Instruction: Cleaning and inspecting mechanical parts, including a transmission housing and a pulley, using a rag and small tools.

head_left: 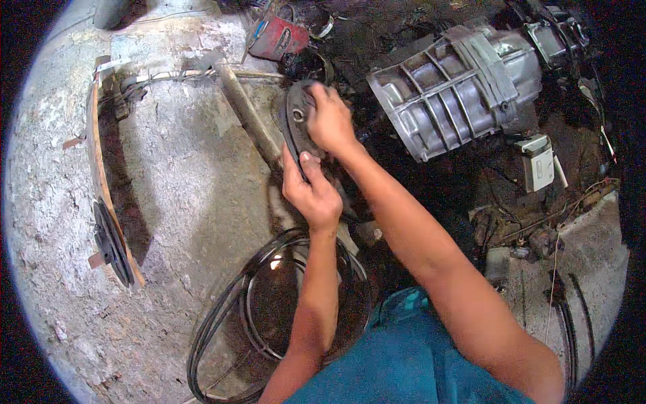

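Observation:
A dark, round metal disc [294, 113] with a ringed hole in its face is tilted nearly on edge between my hands. My left hand [313, 195] is closed around its lower rim, the thumb on the near side. Higher up, the curled fingers of my right hand [331, 124] press on the disc's right side, slightly smeared by motion. Whether a small thing lies under those fingers is hidden. Just left of the disc, a grey metal pipe [245, 111] slants along the pale, rough surface, its lower end close to my left fingers.
A ribbed metal gearbox casing [447, 87] lies at upper right, with a white box [538, 165] below it. A red container [277, 38] stands beyond my hands. Coiled black hose [222, 316] lies near my left forearm. A wooden strip [101, 168] and a pulley [111, 242] are at left.

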A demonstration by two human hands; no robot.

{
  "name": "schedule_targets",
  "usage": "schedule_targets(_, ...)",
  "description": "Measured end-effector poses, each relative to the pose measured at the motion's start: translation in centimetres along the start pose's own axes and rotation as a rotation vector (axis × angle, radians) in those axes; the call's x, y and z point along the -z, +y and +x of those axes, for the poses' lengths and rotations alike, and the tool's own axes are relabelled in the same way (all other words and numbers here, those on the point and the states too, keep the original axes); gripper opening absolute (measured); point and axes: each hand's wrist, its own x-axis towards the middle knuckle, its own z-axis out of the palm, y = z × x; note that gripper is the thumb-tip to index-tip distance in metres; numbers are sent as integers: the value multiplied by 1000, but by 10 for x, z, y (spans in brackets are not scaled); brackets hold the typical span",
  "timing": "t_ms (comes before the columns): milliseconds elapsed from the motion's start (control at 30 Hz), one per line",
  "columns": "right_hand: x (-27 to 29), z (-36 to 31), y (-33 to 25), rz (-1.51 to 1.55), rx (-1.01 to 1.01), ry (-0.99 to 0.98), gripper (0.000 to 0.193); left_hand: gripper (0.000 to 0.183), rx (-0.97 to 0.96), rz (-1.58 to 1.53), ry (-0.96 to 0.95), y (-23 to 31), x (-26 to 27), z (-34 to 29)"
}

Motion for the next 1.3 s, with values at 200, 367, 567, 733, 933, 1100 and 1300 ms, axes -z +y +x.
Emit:
schedule_targets(200,13,37,-19,279,-23,31,24,45,80,-118,-33,0,-8,-1)
schedule_targets(367,-12,76,-29,224,1,46,31,44,66,-17,-21,-3,-2,16)
schedule_targets(567,-13,10,-43,380,-144,19,29,42,-95,29,17,-5,6,4)
schedule_targets(733,5,43,-28,205,1,112,22,44,82,-76,3,17,-9,-12)
schedule_targets(933,-6,12,-32,183,-274,0,28,46,97,-4,-3,9,2,-11)
schedule_targets(1100,3,29,-29,48,-126,-30,37,47,115,-11,20,11,-3,-16)
schedule_targets(1300,7,7,-35,287,-251,-93,25,49,128,20,31,15,0,-23)
